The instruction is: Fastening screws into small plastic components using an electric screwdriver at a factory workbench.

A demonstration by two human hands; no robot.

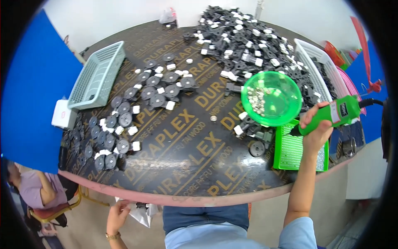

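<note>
Gripping one green power screwdriver (336,113) at three o'clock, the right hand (316,129) is clamped around its body above the one green tray (290,151). One green bowl (271,98) holds small metal pieces, too tiny to count. The left hand (117,216) at seven o'clock hangs below the worktop (186,153) edge touching a white bag (141,213), its grip unclear.

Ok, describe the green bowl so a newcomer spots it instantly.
Start at the dark printed tabletop and go to its right side, beside the big heap of black parts. The green bowl sits there, round and see-through, with small silvery pieces inside; the green tray below it is flat and rectangular.
</note>
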